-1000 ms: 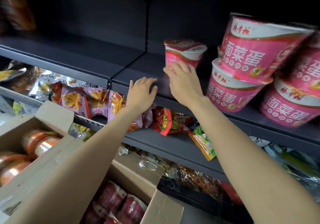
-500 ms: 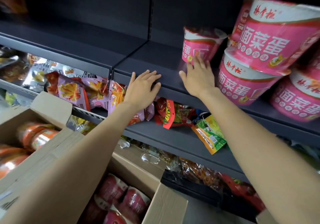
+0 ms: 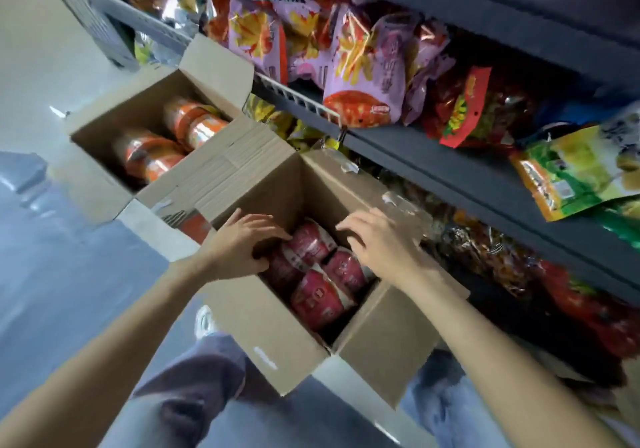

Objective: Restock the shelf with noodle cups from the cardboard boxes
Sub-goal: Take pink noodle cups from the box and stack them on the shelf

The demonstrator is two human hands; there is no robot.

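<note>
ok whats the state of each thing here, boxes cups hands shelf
near box: flaps open, pink cups inside
far box: flaps open, orange cups inside
pink cups: wrapped, lying on their sides
orange cups: wrapped, lying on their sides
left hand: reaching in, fingers curling on a pink cup
right hand: open over the cups, holding nothing
snack shelf: stocked with bags

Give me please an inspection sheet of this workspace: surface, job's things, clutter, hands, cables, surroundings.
Surface: grey floor, glossy, carrying both boxes.
Job's things: near cardboard box open, pink noodle cups inside; far cardboard box open, orange noodle cups inside.
Clutter: loose tape on a flap.
Hands: left hand touches a pink cup, fingers bent; right hand spread above the cups, holding nothing.
Cables: nothing seen.
Surroundings: dark shelf with snack bags.
</note>
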